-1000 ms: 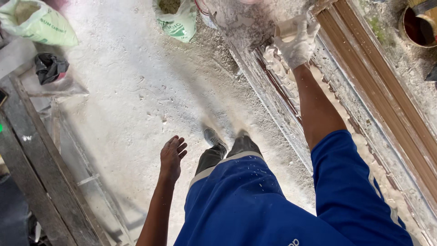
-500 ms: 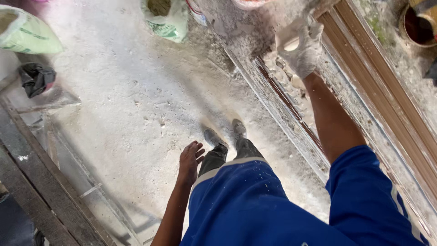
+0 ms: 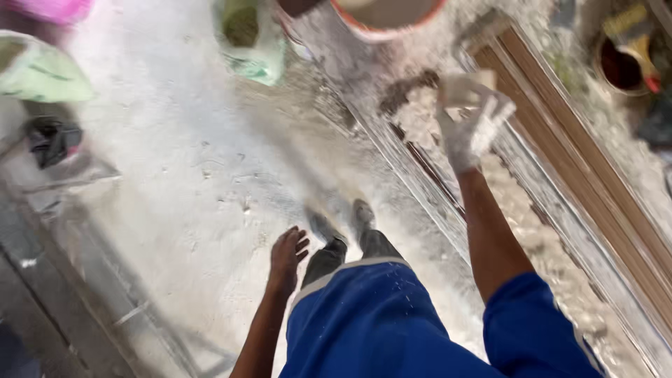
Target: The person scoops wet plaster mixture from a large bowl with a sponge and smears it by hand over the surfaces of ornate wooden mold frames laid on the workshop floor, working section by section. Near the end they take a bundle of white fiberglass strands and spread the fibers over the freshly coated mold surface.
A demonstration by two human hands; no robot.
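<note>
My right hand (image 3: 470, 122) wears a dusty white glove and reaches forward over a long, white-dusted panel (image 3: 532, 231) that lies along a brown wooden frame (image 3: 588, 168). It presses a pale block (image 3: 458, 91) against the panel's far end. My left hand (image 3: 287, 255) is bare and hangs by my thigh, fingers loosely curled, holding nothing. My blue shorts (image 3: 378, 322) and dusty shoes (image 3: 343, 224) show below, on a powder-covered floor.
An orange-rimmed bucket (image 3: 386, 15) stands at the top beside a green bag (image 3: 246, 38). A pale green sack (image 3: 42, 73) and a dark cloth (image 3: 52, 140) lie at the left above a metal frame (image 3: 84, 280). A tin with a brush (image 3: 624, 64) sits at the top right.
My gloved right hand has come nearer along the panel. My left hand has swung slightly towards my leg. The view has shifted, so the bucket now shows at the top.
</note>
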